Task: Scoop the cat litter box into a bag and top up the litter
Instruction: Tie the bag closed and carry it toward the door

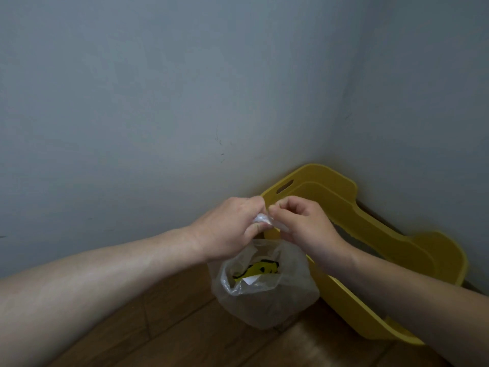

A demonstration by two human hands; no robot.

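Note:
A clear plastic bag (pixel 264 295) with a yellow and black print hangs above the wooden floor, its lower part dark with contents. Its gathered top is bunched between my two hands. My left hand (pixel 230 226) grips the twisted plastic with curled fingers. My right hand (pixel 304 223) pinches the same bunched top from the right side. Behind them the yellow litter box (pixel 370 234) sits in the corner of the room, its rim partly hidden by my right forearm. The litter inside shows only as a dark strip.
Grey walls (pixel 158 102) meet in a corner right behind the litter box. Brown wooden floor (pixel 158 335) lies under the bag and in front of the box.

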